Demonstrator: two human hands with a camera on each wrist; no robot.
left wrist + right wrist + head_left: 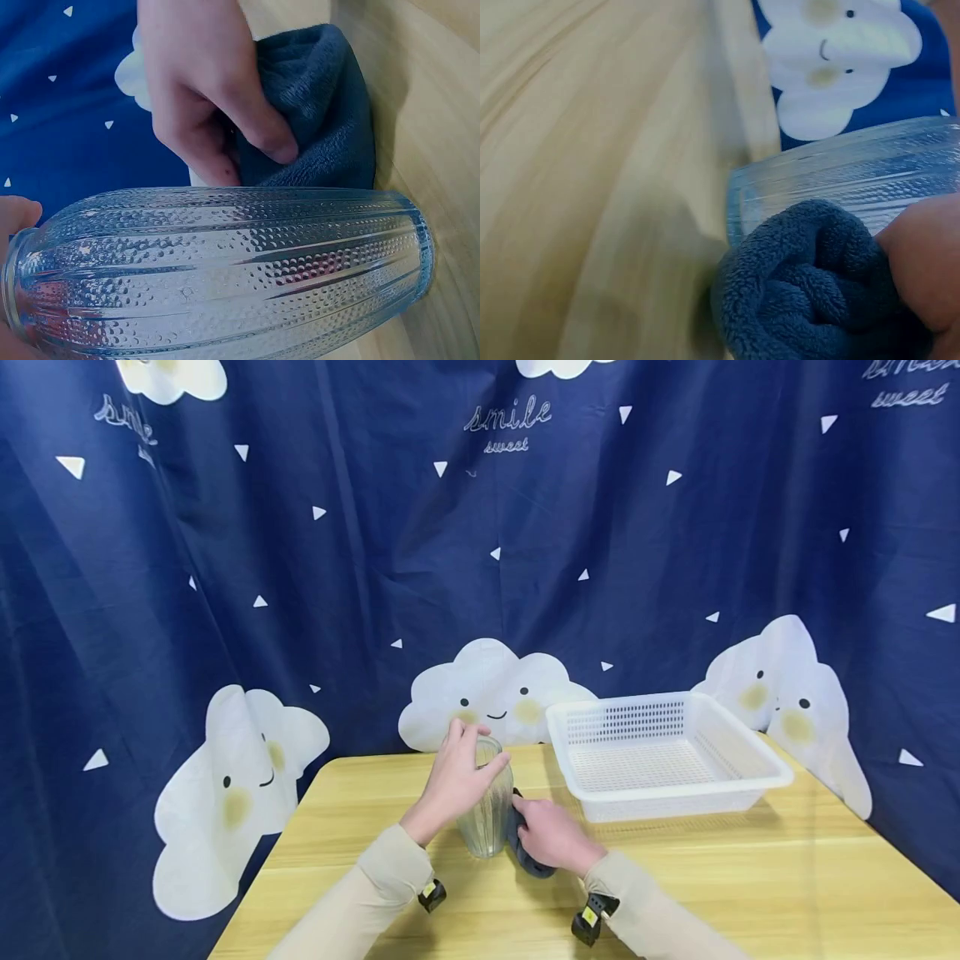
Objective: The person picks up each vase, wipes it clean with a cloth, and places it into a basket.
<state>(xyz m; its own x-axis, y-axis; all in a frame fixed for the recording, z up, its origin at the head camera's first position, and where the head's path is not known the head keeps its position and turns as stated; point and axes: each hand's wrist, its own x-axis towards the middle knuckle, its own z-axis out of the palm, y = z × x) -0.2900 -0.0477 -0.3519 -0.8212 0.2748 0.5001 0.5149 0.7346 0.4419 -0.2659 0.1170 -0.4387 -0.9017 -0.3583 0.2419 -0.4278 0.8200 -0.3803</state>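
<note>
A clear glass vase (486, 827) with vertical ribs and a dimpled surface stands upright on the wooden table. My left hand (457, 777) grips it around the top, thumb and fingers on either side of the rim. Just right of the vase, my right hand (557, 835) holds a bunched dark grey towel (534, 863). In the left wrist view the thumb presses into the folded towel (330, 112), close behind the vase (225, 274). The right wrist view shows the towel (795, 292) rolled in thick folds, overlapping the vase's lower side.
A white perforated plastic basket (675, 793) stands at the back right of the table (750, 893). Behind the table hangs a dark blue curtain (420, 568) printed with clouds and triangles.
</note>
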